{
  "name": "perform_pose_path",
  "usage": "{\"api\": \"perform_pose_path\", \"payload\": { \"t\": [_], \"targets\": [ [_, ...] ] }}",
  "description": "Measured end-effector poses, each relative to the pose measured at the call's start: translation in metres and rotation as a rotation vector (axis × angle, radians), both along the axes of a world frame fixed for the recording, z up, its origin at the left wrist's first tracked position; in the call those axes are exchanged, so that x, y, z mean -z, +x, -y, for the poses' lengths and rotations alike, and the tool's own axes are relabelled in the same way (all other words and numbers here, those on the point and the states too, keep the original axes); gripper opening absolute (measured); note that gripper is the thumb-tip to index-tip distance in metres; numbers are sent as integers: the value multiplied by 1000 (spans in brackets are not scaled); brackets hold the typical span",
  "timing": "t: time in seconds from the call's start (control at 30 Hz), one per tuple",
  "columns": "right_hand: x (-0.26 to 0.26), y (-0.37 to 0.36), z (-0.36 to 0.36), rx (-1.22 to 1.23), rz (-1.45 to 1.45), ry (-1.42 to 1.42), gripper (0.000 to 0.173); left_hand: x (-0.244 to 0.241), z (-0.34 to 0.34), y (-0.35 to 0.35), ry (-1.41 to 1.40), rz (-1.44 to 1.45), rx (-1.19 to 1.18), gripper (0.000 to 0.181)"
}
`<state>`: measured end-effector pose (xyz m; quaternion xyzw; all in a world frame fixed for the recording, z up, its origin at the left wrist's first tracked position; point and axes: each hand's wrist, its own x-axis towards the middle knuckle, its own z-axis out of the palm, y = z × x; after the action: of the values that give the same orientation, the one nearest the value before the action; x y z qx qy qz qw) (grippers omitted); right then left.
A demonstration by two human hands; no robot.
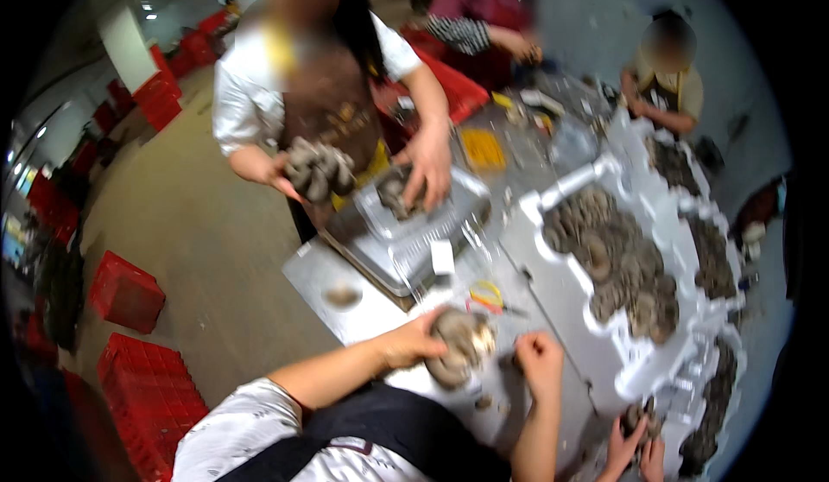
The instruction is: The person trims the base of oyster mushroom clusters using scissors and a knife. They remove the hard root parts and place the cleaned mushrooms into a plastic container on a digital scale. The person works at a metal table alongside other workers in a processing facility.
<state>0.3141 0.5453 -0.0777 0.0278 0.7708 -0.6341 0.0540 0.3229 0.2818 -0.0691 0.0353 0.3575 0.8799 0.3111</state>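
Observation:
My left hand (414, 339) holds a cluster of grey-brown mushrooms (458, 352), likely oyster mushrooms, with its pale cut base facing right. To the right of the cluster, my right hand (543, 354) is closed with its fingers curled in. A dark spot shows at its fingertips; whether that is a small piece or a shadow is unclear. Both hands are above the metal table (372, 317). Scissors (492, 300) with yellow and red handles lie beyond them. Small mushroom scraps (484, 402) rest on the tabletop below the cluster.
Across the table a co-worker handles mushrooms (317, 170) over a scale (382, 268) and a clear plastic tray (382, 223). White foam boxes (586, 281) of mushrooms line the right. Another person's hands (625, 443) work at lower right. Red crates (149, 385) stand on the floor left.

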Motion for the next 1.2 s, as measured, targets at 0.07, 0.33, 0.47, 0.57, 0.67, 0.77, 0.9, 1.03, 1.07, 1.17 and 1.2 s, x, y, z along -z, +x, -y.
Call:
{"api": "perform_pose_path", "payload": {
  "t": [0.07,0.33,0.47,0.57,0.67,0.77,0.9,1.03,1.07,1.17,1.2],
  "targets": [
    [-35,6,31,-201,28,-98,19,9,-1,1,-118,-24,57,83],
    [-35,33,55,-314,315,-130,9,24,10,15,-45,4,227,73],
    [-38,42,58,-297,260,-91,10,24,13,23,-17,91,159,67],
    [-40,45,60,-276,204,-98,9,28,11,23,82,83,215,69],
    [-39,46,60,-233,154,-108,8,23,9,27,97,70,238,71],
    [-49,52,64,-121,54,-60,9,19,5,27,88,63,207,69],
    [-25,47,63,-8,-9,-130,10,28,-2,23,165,151,139,64],
    [-19,43,60,149,-170,-259,7,21,-17,19,253,216,112,58],
    [-23,41,61,176,-212,-284,7,26,-20,15,304,193,103,61],
    [-6,28,65,297,-303,-207,14,13,-18,22,278,321,-73,63],
    [-22,25,70,355,-234,-276,15,12,-15,23,237,309,-119,61]
  ]
}}
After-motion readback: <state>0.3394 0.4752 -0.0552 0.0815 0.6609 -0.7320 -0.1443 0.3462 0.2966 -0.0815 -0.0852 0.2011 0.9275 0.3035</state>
